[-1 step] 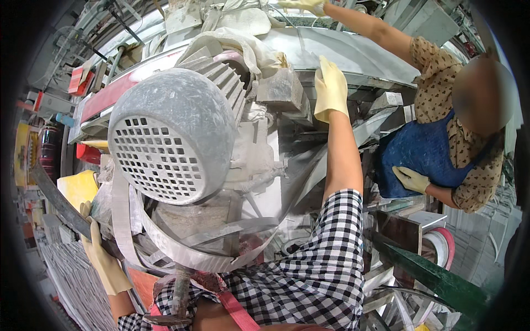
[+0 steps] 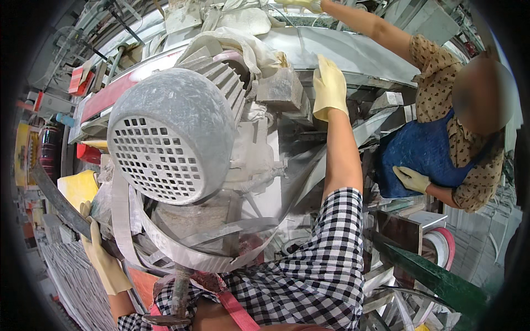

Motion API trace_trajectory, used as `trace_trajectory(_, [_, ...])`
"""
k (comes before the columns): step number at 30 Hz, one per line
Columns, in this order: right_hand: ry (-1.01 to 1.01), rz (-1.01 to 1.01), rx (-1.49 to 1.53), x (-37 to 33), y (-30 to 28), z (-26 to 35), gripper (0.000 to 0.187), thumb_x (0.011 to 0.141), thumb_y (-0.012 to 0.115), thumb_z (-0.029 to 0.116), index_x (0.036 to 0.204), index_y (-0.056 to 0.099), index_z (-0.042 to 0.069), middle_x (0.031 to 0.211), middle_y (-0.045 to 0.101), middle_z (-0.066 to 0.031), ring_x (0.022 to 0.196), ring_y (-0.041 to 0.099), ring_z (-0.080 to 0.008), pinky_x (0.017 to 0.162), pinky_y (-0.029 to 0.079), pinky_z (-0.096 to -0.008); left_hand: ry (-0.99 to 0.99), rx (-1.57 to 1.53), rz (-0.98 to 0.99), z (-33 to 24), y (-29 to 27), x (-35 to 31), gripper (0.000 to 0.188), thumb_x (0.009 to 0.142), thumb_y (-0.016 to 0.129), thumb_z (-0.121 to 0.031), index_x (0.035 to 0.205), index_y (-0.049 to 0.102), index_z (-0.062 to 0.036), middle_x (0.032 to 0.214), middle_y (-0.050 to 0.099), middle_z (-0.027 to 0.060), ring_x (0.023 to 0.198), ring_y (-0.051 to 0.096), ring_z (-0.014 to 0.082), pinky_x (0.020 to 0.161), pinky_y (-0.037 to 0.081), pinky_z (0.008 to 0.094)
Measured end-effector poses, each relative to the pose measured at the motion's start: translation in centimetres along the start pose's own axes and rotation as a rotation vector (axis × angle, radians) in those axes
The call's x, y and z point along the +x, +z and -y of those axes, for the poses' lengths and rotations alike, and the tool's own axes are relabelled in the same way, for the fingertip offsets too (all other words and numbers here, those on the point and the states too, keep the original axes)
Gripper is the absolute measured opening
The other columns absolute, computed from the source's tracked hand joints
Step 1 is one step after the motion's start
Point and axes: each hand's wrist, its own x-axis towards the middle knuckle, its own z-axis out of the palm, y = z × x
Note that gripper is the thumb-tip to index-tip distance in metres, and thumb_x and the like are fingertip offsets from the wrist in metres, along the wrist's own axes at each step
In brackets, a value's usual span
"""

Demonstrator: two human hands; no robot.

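Note:
My left hand [image 2: 107, 262], in a cream rubber glove, is at the lower left by a dark curved bar [image 2: 63, 204]. Its thumb lies in front of the bar and fingertips show beyond it, so the hand grips it; the rest of the fingers are hidden. My right hand [image 2: 330, 85], gloved alike, reaches forward with fingers extended, at the near edge of a wet, pale sheet-like surface [image 2: 359, 52]. Nothing shows in its grasp. Between my arms stands a big grey motor [image 2: 171, 105] with a square-holed fan cover, dusted white.
A pale flat strap [image 2: 182, 248] loops below the motor. Beside it sits a grey block [image 2: 279, 88]. To the right, a co-worker in a blue apron [image 2: 411, 157] stretches one gloved hand across the surface. A green beam [image 2: 430, 273] crosses at lower right; stacked sheets [image 2: 63, 276] lie lower left.
My right hand has shifted very slightly forward and left. The co-worker's outstretched hand has moved a little farther away and left. My left hand is still.

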Motion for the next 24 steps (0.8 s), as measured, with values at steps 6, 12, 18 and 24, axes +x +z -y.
trace_trajectory(6, [0.032, 0.273, -0.168, 0.3, 2.9, -0.1, 0.045, 0.096, 0.051, 0.021, 0.139, 0.050, 0.008, 0.142, 0.055, -0.0123, 0.134, 0.048, -0.0279, 0.111, 0.038, -0.0426, 0.012, 0.020, 0.015, -0.2, -0.4, -0.4, 0.056, 0.095, 0.057, -0.015, 0.145, 0.046, 0.0070, 0.152, 0.046, 0.0171, 0.144, 0.038, 0.0262, 0.121, 0.023, 0.0409])
trace_trajectory(12, [0.063, 0.373, -0.262, 1.2, 5.5, -0.4, 0.044, 0.090, 0.057, 0.020, 0.133, 0.056, 0.014, 0.144, 0.055, -0.0037, 0.133, 0.051, -0.0219, 0.112, 0.037, -0.0444, 0.012, 0.022, 0.010, 0.0, -0.7, -0.6, 0.056, 0.095, 0.058, -0.016, 0.145, 0.046, 0.0064, 0.153, 0.045, 0.0158, 0.146, 0.035, 0.0255, 0.122, 0.021, 0.0405])
trace_trajectory(18, [0.006, 0.369, -0.270, 1.3, 5.3, -1.1, 0.036, 0.091, 0.055, 0.017, 0.127, 0.059, 0.013, 0.137, 0.060, -0.0037, 0.128, 0.055, -0.0229, 0.108, 0.040, -0.0417, -0.009, -0.034, 0.023, 0.1, -0.8, -0.4, 0.057, 0.096, 0.059, -0.017, 0.145, 0.045, 0.0072, 0.153, 0.045, 0.0156, 0.146, 0.035, 0.0252, 0.122, 0.020, 0.0406])
trace_trajectory(24, [-0.069, 0.363, -0.289, 0.8, 4.2, -0.3, 0.037, 0.094, 0.049, 0.015, 0.129, 0.058, 0.011, 0.138, 0.059, -0.0081, 0.129, 0.055, -0.0230, 0.106, 0.041, -0.0402, -0.019, -0.015, 0.002, 0.0, -0.6, -0.3, 0.057, 0.097, 0.058, -0.018, 0.146, 0.045, 0.0074, 0.153, 0.044, 0.0163, 0.146, 0.034, 0.0252, 0.123, 0.019, 0.0408])
